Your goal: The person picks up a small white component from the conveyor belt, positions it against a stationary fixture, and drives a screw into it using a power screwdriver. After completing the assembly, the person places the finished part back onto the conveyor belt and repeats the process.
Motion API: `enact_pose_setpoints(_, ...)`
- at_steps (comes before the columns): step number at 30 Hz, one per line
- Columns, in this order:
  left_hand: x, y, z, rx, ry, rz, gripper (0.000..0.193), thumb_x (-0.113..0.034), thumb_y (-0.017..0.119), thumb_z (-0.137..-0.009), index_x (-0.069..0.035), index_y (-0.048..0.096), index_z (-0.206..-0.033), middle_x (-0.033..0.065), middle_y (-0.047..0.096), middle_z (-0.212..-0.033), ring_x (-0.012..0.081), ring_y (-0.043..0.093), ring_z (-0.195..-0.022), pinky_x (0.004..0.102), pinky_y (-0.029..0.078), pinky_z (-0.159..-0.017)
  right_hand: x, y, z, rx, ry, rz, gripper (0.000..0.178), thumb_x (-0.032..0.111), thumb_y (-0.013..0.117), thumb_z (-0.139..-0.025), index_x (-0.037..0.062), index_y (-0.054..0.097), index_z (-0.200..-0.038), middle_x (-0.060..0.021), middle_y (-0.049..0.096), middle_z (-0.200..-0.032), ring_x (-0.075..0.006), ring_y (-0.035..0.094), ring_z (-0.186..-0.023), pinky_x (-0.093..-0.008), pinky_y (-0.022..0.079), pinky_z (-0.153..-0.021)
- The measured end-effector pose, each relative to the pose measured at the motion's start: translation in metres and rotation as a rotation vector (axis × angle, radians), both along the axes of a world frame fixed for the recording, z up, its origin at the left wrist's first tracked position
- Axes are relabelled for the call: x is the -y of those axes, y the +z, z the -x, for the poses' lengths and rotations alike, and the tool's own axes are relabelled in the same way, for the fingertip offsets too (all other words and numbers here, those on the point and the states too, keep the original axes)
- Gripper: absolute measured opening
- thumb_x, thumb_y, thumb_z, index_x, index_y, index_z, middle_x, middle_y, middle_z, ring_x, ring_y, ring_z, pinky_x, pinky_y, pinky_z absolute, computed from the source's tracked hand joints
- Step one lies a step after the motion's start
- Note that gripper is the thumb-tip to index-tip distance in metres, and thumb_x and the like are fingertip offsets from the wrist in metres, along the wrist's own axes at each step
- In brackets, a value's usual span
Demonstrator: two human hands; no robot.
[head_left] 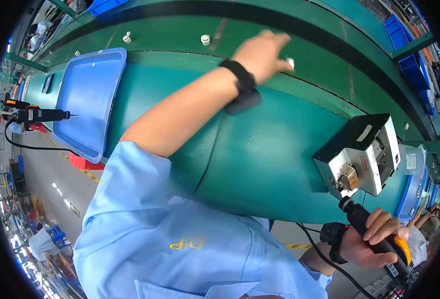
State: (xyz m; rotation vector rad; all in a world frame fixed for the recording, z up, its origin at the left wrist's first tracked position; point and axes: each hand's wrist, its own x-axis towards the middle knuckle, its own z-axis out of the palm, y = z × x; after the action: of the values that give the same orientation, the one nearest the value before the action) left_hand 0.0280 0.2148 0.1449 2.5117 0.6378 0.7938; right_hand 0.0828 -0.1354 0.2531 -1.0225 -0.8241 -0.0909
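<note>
My left hand (pixel 262 55) reaches across to the green conveyor belt (pixel 324 62), thumb and fingers apart and slightly blurred. Right beside its thumb is a small white part (pixel 290 63); I see no part held in the hand. My right hand (pixel 374 241) is wrapped round a black electric screwdriver (pixel 362 219) with an orange switch. The screwdriver's tip meets the front of a black and silver screw feeder (pixel 362 149), by its brass-coloured block (pixel 348 177). Whether the bit holds a screw cannot be seen.
More white parts (pixel 205 40) sit along the belt. A blue tray (pixel 88 99) lies at the left of the green worktop (pixel 265 164), with another black screwdriver (pixel 40 115) over its edge. A clear plastic bag (pixel 412 159) and blue bins stand at the right.
</note>
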Motion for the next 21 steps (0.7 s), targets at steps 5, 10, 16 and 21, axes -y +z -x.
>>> enact_pose_setpoints(5,-0.091,-0.012,0.058,-0.369,0.252,-0.390,0.045,-0.028,0.075,-0.078,-0.011,0.064,-0.118,0.0147,0.061,-0.119,0.0330,0.054,-0.115,0.0428,0.044,-0.099,0.022,0.010,-0.009,-0.040,0.079,0.026,0.049,0.049,0.063,-0.090,0.0058,0.050,-0.110,0.0037,0.045,-0.064,-0.0051,0.043,-0.052,-0.0208,0.030,-0.053)
enact_pose_setpoints(10,-0.099,-0.022,0.098,-0.251,0.122,0.050,0.028,-0.012,0.067,-0.083,-0.012,0.069,-0.111,0.0109,0.065,-0.099,0.0247,0.064,-0.090,0.0349,0.051,-0.081,0.015,0.024,-0.028,0.053,0.078,-0.021,0.061,0.061,0.054,-0.091,0.0064,0.047,-0.118,0.0016,0.050,-0.066,-0.0104,0.048,-0.053,-0.0257,0.034,-0.048)
enact_pose_setpoints(16,0.075,0.013,0.066,-0.177,-0.402,0.297,0.015,-0.006,0.070,-0.082,-0.007,0.071,-0.096,0.0060,0.057,-0.085,0.0148,0.056,-0.072,0.0255,0.046,-0.062,0.014,0.019,-0.035,0.134,0.163,0.120,0.059,0.060,0.051,-0.093,0.0071,0.051,-0.118,0.0025,0.046,-0.064,-0.0085,0.042,-0.051,-0.0253,0.033,-0.054)
enact_pose_setpoints(21,0.145,0.003,0.070,-0.238,-0.518,0.521,0.019,-0.003,0.074,-0.077,-0.006,0.068,-0.094,0.0084,0.058,-0.092,0.0196,0.059,-0.072,0.0302,0.051,-0.065,0.003,0.014,-0.035,0.143,0.243,0.133,0.057,0.059,0.049,-0.094,0.0065,0.050,-0.116,0.0019,0.044,-0.063,-0.0090,0.040,-0.050,-0.0259,0.033,-0.053)
